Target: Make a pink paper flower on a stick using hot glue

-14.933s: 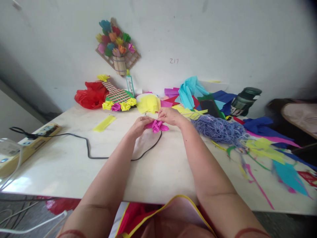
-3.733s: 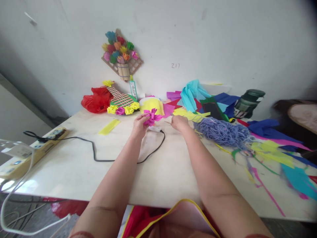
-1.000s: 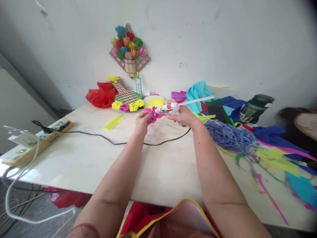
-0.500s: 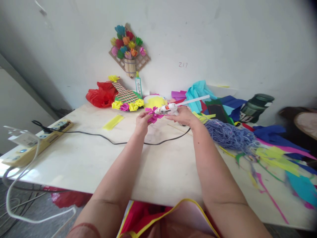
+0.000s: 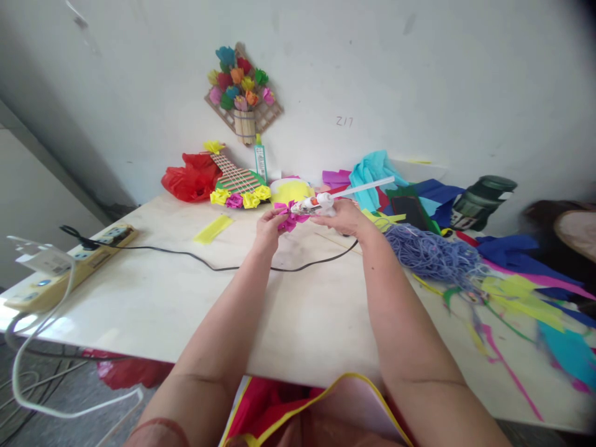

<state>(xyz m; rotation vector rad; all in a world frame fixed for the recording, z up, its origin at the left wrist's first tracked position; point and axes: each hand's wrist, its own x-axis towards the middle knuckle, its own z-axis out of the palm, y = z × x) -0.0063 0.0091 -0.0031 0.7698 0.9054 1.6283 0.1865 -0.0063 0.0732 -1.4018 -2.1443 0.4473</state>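
My left hand (image 5: 267, 225) is closed on a crumpled pink paper flower (image 5: 287, 217), held just above the table. My right hand (image 5: 342, 216) grips a white glue gun (image 5: 319, 203) whose nozzle points left and touches the flower. A white glue stick (image 5: 367, 186) pokes out of the gun's back toward the right. The gun's black cord (image 5: 261, 268) trails from my right hand across the pale table (image 5: 162, 298) to a yellow power strip (image 5: 65, 264) at the left.
A stick-and-paper guitar craft (image 5: 235, 185), a red bag (image 5: 189, 178) and a glue bottle (image 5: 259, 159) stand at the back. Blue yarn (image 5: 431, 254), coloured paper scraps (image 5: 512, 285) and a dark jar (image 5: 479, 195) crowd the right. A yellow strip (image 5: 213, 228) lies left of my hands.
Earlier my right hand was on the table while the left held the flower; it has since taken up the glue gun and brought it to the flower. Over the last second little has moved.
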